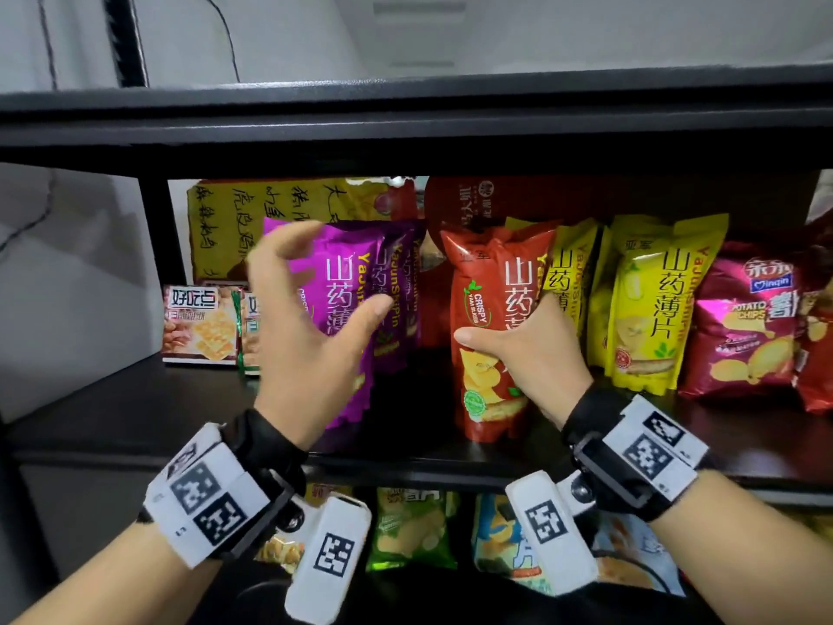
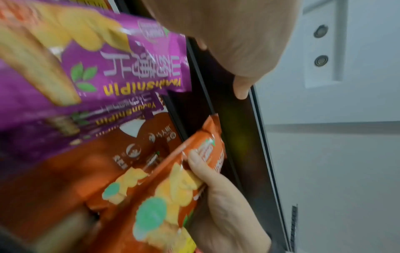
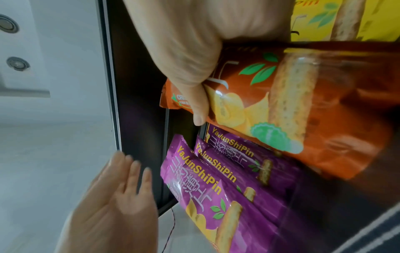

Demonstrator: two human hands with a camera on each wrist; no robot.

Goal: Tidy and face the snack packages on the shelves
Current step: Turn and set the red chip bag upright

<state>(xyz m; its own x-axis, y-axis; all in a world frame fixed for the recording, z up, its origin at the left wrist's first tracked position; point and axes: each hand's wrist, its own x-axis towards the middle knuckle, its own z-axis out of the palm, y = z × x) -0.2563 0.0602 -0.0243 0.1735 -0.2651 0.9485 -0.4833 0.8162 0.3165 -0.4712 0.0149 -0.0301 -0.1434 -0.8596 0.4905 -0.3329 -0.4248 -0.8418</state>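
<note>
On the middle shelf [image 1: 135, 399] of a dark rack, a red bag of yam crisps [image 1: 493, 327] stands upright near the front edge, and it serves as the landmark for everything else. The person's right hand [image 1: 518, 345] grips this red bag at mid-height, thumb across its printed face and fingers curled around its right side; the right wrist view shows the thumb pressed on the foil. Just left of the red bag, a purple bag of the same brand [image 1: 342, 300] stands upright with a second purple bag [image 1: 396, 290] tucked close behind it, between it and the red one. The left hand [image 1: 306, 318] is in front of the purple bag with fingers spread and relaxed, holding nothing; whether the thumb tip touches the foil cannot be told. Immediately right of the red bag stand yellow bags [image 1: 644, 304] of the same crisps, upright and facing forward, and further right a dark red potato chip bag [image 1: 743, 327]. Far left of the red bag, beyond the purple ones, a cracker box [image 1: 200, 324] sits near the back of the shelf. Behind the red bag a yellow sheet with handwriting [image 1: 252, 218] leans at the rear. Below the red bag, on the lower shelf, a green snack bag [image 1: 410, 530] shows between the wrists.
</note>
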